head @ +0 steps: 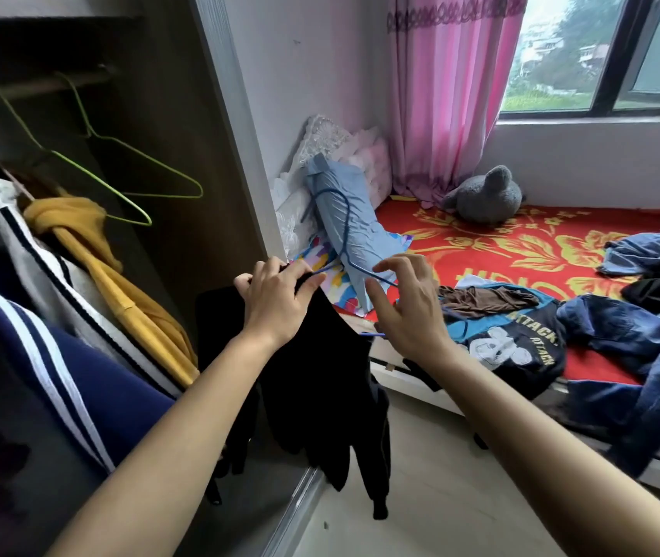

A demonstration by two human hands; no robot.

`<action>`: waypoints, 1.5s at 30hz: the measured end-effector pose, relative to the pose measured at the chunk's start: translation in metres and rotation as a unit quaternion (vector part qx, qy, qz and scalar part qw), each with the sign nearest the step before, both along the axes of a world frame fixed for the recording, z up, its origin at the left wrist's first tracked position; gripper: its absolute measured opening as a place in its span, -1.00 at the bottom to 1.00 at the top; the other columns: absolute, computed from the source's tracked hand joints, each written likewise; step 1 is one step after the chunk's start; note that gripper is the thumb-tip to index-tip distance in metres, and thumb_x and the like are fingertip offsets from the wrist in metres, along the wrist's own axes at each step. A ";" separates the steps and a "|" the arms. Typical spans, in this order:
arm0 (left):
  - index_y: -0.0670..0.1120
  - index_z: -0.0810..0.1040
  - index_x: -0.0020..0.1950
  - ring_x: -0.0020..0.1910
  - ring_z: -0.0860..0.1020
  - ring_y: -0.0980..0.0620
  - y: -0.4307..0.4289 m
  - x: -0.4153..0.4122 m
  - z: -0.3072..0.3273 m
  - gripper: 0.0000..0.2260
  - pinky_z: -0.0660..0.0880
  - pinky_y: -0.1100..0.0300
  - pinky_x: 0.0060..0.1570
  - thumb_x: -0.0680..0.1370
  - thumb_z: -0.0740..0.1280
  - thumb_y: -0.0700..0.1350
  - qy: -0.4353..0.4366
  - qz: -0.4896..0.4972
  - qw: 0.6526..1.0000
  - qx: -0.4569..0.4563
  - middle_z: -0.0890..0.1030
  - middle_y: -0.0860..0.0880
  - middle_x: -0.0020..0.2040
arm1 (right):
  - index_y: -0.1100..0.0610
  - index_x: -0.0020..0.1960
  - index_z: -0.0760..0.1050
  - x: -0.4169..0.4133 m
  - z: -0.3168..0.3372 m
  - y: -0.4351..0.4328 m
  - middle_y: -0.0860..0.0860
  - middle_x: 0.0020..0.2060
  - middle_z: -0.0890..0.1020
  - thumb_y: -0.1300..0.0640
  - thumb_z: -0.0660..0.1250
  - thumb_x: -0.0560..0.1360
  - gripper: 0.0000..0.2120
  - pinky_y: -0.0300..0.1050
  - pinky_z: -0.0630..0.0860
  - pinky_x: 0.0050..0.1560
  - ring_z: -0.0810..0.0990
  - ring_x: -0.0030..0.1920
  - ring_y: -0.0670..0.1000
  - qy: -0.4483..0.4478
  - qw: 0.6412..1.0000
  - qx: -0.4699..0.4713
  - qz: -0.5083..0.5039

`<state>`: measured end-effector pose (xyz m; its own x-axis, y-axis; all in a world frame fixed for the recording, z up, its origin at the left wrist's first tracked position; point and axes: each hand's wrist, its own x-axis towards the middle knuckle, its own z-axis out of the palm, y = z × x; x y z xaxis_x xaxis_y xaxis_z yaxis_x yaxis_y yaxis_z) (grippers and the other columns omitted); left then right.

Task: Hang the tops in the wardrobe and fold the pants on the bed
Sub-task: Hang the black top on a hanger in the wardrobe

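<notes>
One black long-sleeved top [320, 375], dangling between brown wooden wardrobe [183, 154] at left and red floral bed [521, 243] at right, together with one thin blue wire hanger [345, 231]. Left hand [276, 299]: grip pinching the top's upper edge. Right hand [404, 303]: grip spread, fingers beside the hanger's wire. Two green wire hangers [147, 160] on the far rail. Two blue jeans [642, 343] and one dark printed T-shirt [513, 343] crumpled on the bed.

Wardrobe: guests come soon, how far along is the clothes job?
Done: a yellow top and navy striped jacket hang inside. In hand: left hand grips a black garment with a blue wire hanger, right hand open beside it. Left: crumpled blue jeans and a dark printed T-shirt on the bed.
</notes>
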<state>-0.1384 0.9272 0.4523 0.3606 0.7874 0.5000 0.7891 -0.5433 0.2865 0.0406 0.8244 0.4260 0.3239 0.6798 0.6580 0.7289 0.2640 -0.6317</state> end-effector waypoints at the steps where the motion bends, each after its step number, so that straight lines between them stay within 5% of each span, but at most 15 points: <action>1: 0.08 0.60 0.09 0.12 0.42 -0.09 0.001 0.001 0.000 -0.67 0.16 -0.01 0.12 0.60 0.18 0.25 -0.013 0.017 1.000 0.005 0.50 -0.04 0.01 | 0.15 0.05 0.53 0.002 -0.009 -0.004 -0.06 0.00 0.49 0.12 0.36 0.59 -0.89 -0.11 0.34 0.08 0.46 0.03 -0.05 -0.041 0.997 0.044 -0.049; 6: 0.04 0.58 0.07 0.11 0.43 -0.15 0.005 0.002 0.017 -0.68 0.19 -0.05 0.10 0.64 0.16 0.21 -0.039 0.052 0.997 0.040 0.51 -0.10 0.01 | 0.09 -0.06 0.57 0.006 -0.052 -0.018 -0.13 -0.18 0.51 0.02 0.37 0.58 -0.86 -0.05 0.53 -0.21 0.52 -0.23 -0.10 -0.089 0.993 0.033 0.064; 11: 0.08 0.62 0.10 0.09 0.45 -0.12 -0.002 0.009 0.037 -0.66 0.21 -0.03 0.08 0.61 0.17 0.24 -0.046 0.050 0.996 0.066 0.53 -0.08 -0.01 | 0.03 0.47 0.38 -0.005 -0.063 -0.005 -0.07 0.29 0.52 -0.15 0.30 0.58 -0.48 -0.12 0.53 0.12 0.57 0.17 -0.03 -0.152 0.985 -0.061 0.054; 14: 0.10 0.63 0.12 0.09 0.45 -0.11 -0.007 0.010 0.042 -0.66 0.23 -0.03 0.09 0.61 0.17 0.24 -0.047 0.046 0.995 0.076 0.54 -0.07 -0.01 | 0.03 0.55 0.26 -0.013 -0.054 0.009 -0.04 0.22 0.55 -0.14 0.28 0.59 -0.40 -0.06 0.54 0.05 0.56 0.08 -0.04 -0.119 0.987 -0.091 0.060; 19: 0.14 0.61 0.18 0.12 0.44 -0.08 -0.004 -0.001 0.043 -0.67 0.21 -0.02 0.12 0.63 0.15 0.23 -0.046 0.055 0.996 0.051 0.53 -0.06 0.04 | 0.00 0.35 0.52 -0.012 -0.045 0.018 -0.11 -0.13 0.60 0.01 0.33 0.60 -0.67 -0.08 0.51 -0.07 0.54 -0.12 -0.06 -0.159 0.986 -0.010 0.054; 24: 0.20 0.56 0.29 0.15 0.43 -0.06 -0.002 -0.008 0.038 -0.71 0.16 0.04 0.09 0.65 0.16 0.17 -0.073 0.064 0.995 0.023 0.52 -0.04 0.06 | 0.00 0.37 0.53 -0.013 -0.053 0.022 -0.07 0.14 0.62 0.05 0.32 0.63 -0.68 -0.13 0.46 0.17 0.57 0.15 -0.01 -0.211 0.970 0.026 0.119; 26: 0.20 0.55 0.32 0.15 0.43 -0.06 -0.003 -0.006 0.035 -0.72 0.18 0.03 0.10 0.66 0.16 0.13 -0.083 0.056 0.995 0.013 0.51 -0.03 0.06 | 0.03 0.31 0.56 -0.018 -0.052 0.022 -0.05 0.19 0.63 0.05 0.35 0.61 -0.71 -0.12 0.45 0.28 0.56 0.22 -0.03 -0.218 0.963 0.015 0.158; 29: 0.18 0.55 0.32 0.16 0.43 -0.07 -0.001 -0.003 0.031 -0.73 0.21 0.00 0.12 0.67 0.17 0.08 -0.087 0.055 0.995 0.004 0.51 -0.04 0.06 | 0.09 0.20 0.51 -0.027 -0.051 0.021 -0.04 -0.10 0.64 0.00 0.40 0.56 -0.73 -0.11 0.44 0.17 0.56 -0.06 -0.11 -0.155 0.967 -0.052 0.194; 31: 0.19 0.55 0.31 0.17 0.43 -0.07 0.004 -0.005 0.029 -0.73 0.22 -0.03 0.15 0.67 0.17 0.07 -0.086 0.055 0.995 -0.011 0.48 -0.02 0.04 | 0.11 0.20 0.51 -0.025 -0.047 0.019 -0.01 -0.09 0.63 -0.07 0.38 0.57 -0.68 -0.10 0.46 0.10 0.57 -0.05 -0.09 -0.099 0.958 -0.136 0.231; 35: 0.22 0.53 0.29 0.08 0.45 -0.06 0.021 -0.023 0.024 -0.74 0.32 -0.05 0.09 0.67 0.14 0.11 -0.058 0.031 0.996 -0.053 0.42 0.05 -0.05 | 0.08 -0.21 0.49 0.005 -0.048 0.011 -0.14 -0.36 0.48 -0.18 0.19 0.63 -0.60 0.00 0.41 0.10 0.52 -0.20 -0.08 -0.200 0.952 -0.178 0.150; 38: 0.16 0.50 0.28 -0.03 0.49 -0.02 0.028 -0.030 0.011 -0.76 0.42 0.08 -0.13 0.67 0.14 0.06 -0.013 0.020 0.998 -0.055 0.40 0.05 -0.07 | 0.13 -0.24 0.50 0.027 -0.042 0.008 -0.03 -0.34 0.55 -0.35 -0.03 0.62 -0.36 0.08 0.37 -0.06 0.53 -0.22 0.01 -0.014 0.980 -0.179 0.082; 41: 0.09 0.51 0.26 -0.08 0.51 -0.02 0.024 -0.024 0.004 -0.78 0.51 0.09 -0.18 0.68 0.15 -0.01 -0.033 -0.010 0.996 -0.077 0.41 0.03 0.01 | 0.13 0.16 0.61 0.034 -0.034 0.019 -0.03 0.02 0.63 -0.28 -0.04 0.64 -0.38 -0.17 0.36 0.07 0.54 0.11 -0.04 0.228 0.953 -0.189 0.066; 43: 0.06 0.52 0.26 -0.01 0.52 -0.04 0.024 -0.019 0.005 -0.78 0.56 -0.03 0.01 0.69 0.15 -0.04 -0.058 -0.028 0.993 -0.104 0.43 0.00 0.07 | 0.06 0.16 0.62 0.032 -0.030 0.022 -0.15 -0.07 0.60 -0.15 0.02 0.69 -0.55 -0.41 0.36 -0.05 0.54 0.02 -0.16 0.264 0.949 -0.163 0.056; 45: 0.07 0.56 0.21 0.08 0.51 -0.06 0.024 -0.016 0.011 -0.79 0.47 -0.11 0.21 0.67 0.17 -0.04 -0.086 -0.032 0.985 -0.143 0.46 -0.01 0.10 | -0.03 -0.10 0.65 0.032 -0.029 0.019 -0.20 -0.38 0.54 -0.11 0.06 0.70 -0.56 -0.40 0.35 -0.27 0.51 -0.31 -0.26 0.281 0.945 -0.152 0.067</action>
<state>-0.1548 0.9510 0.4638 0.3429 0.8833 0.3199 0.6818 -0.4682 0.5620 0.0723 0.8431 0.3969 0.4624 0.8691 0.1757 0.2291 0.0743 -0.9706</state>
